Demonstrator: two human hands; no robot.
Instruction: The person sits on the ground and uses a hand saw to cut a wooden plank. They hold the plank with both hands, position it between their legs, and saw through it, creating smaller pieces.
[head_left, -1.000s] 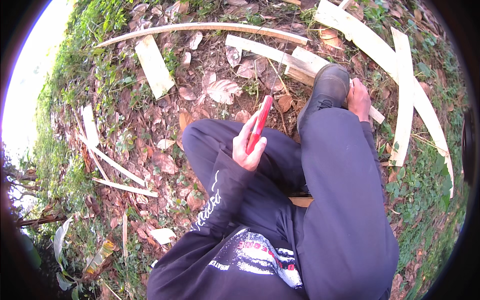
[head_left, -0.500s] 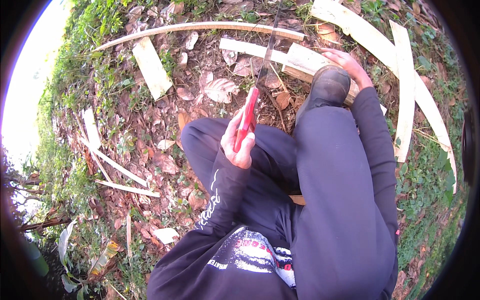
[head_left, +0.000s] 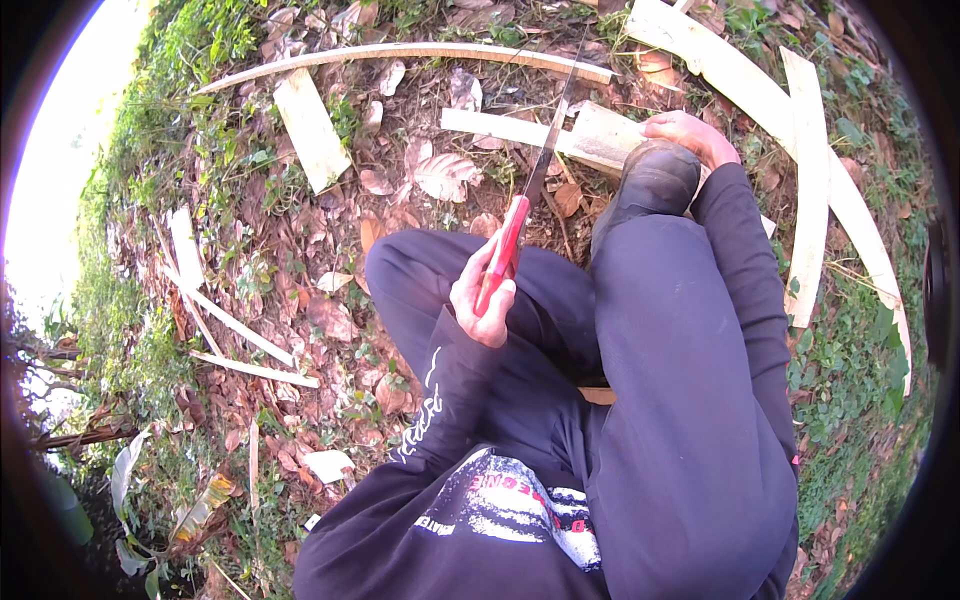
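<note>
My left hand is closed round the red handle of a handsaw. Its long dark blade points away from me and leans a little right, lying across the end of a short pale wooden board. My right hand is curled over the far side of that board. A dark shoe on my right foot presses on the board beside the hand and covers part of it. Whether the saw teeth touch the wood I cannot tell.
A thin strip runs left from the board. Beyond it lies a long curved-looking plank. Pale planks lie at right, a short board and narrow strips at left. Dry leaves and green plants cover the ground.
The saw has drawn back slightly toward me, its blade tip swinging right. My right hand's fingers, stretched along the board before, are now curled in.
</note>
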